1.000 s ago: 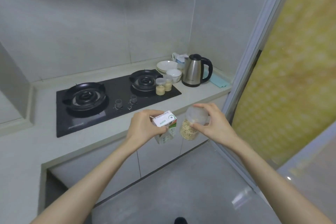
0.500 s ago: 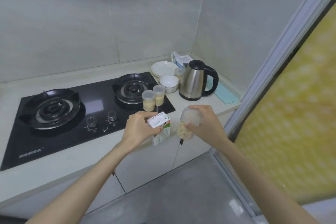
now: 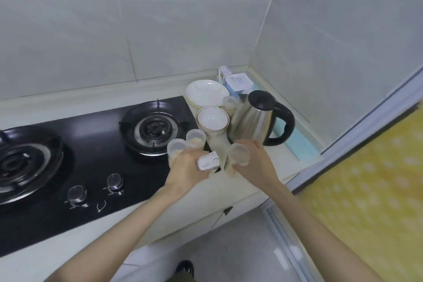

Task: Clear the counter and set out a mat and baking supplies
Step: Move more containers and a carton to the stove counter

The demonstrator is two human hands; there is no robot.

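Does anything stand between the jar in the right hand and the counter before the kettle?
Nothing visible does. The right hand holds the jar over that bare counter; the kettle stands behind, and the left hand holds a carton beside it.

The steel electric kettle stands right of the white ceramic bowl, left of the flat pale-blue mat; stacked white plates behind the bowl.
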